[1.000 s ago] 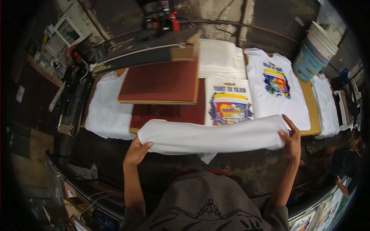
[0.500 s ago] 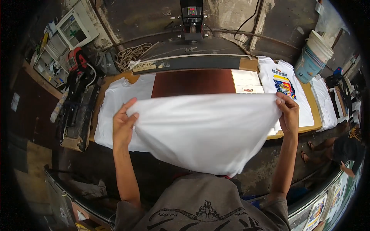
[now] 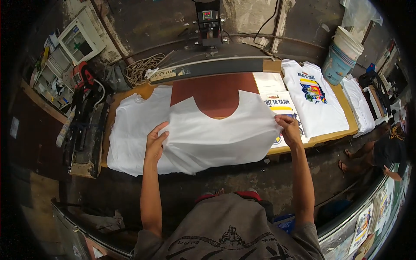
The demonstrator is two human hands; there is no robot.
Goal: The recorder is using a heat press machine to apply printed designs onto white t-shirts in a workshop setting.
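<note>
A white shirt piece (image 3: 216, 136) with a scooped neckline spreads in front of me. Its neck end lies over the reddish-brown pad (image 3: 208, 89) of a heat press, while the near end sags off the table's front edge. My left hand (image 3: 155, 142) is closed at the cloth's left side, thumb and fingers at its edge. At the right side, my right hand (image 3: 289, 129) pinches the other edge. Just beyond that hand, printed transfer sheets (image 3: 277, 96) lie in a stack, partly covered by the shirt piece.
White shirts (image 3: 138, 125) lie to the left; a printed white shirt (image 3: 318, 99) lies to the right. The press's dark upper part (image 3: 212, 67) stands behind the pad. Stacked buckets (image 3: 340, 60) sit at the back right. Another person (image 3: 383, 149) is at the far right.
The shirt piece has come down onto the pad, and its neckline now shows. Both hands have drawn closer together, the right one lower and leftward. More of the transfer sheets is uncovered.
</note>
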